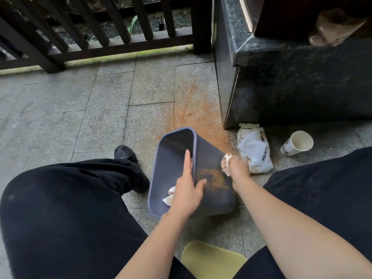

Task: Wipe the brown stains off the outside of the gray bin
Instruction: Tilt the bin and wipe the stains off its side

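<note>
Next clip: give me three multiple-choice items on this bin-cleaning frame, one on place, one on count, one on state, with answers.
1. Where is the brown stain on the gray plastic bin?
A. outer side wall
B. inside bottom
C. rim only

2. How many white paper cups lie on the stone floor?
A. one
B. two
C. three

3. What is the right hand doing?
A. resting empty
B. gripping a crumpled tissue
C. holding the cup

Answers:
1 A, the smear sits on the upturned outside wall.
2 A, a single cup lies right of the white wipes packet.
3 B, its fingers are closed around the stained wad; the left hand steadies the rim.
</note>
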